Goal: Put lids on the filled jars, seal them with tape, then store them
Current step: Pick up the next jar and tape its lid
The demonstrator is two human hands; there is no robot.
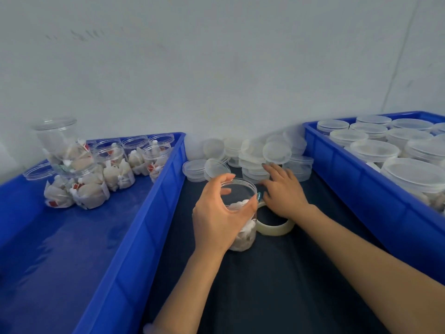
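A clear plastic jar (243, 235) filled with white packets stands on the dark table, its mouth uncovered. My left hand (219, 215) grips it around the rim from the left. My right hand (284, 189) reaches past the jar with straight fingers toward the heap of clear lids (274, 153) at the back, its fingertips touching the lowest lids. A roll of clear tape (277, 229) lies flat just right of the jar, partly under my right wrist.
A blue bin (149, 213) on the left holds open filled jars (154, 153) and loose packets (84, 191). A blue bin (349, 169) on the right holds several lidded jars (375, 150). A white wall rises behind. Dark tabletop (289, 285) lies between the bins.
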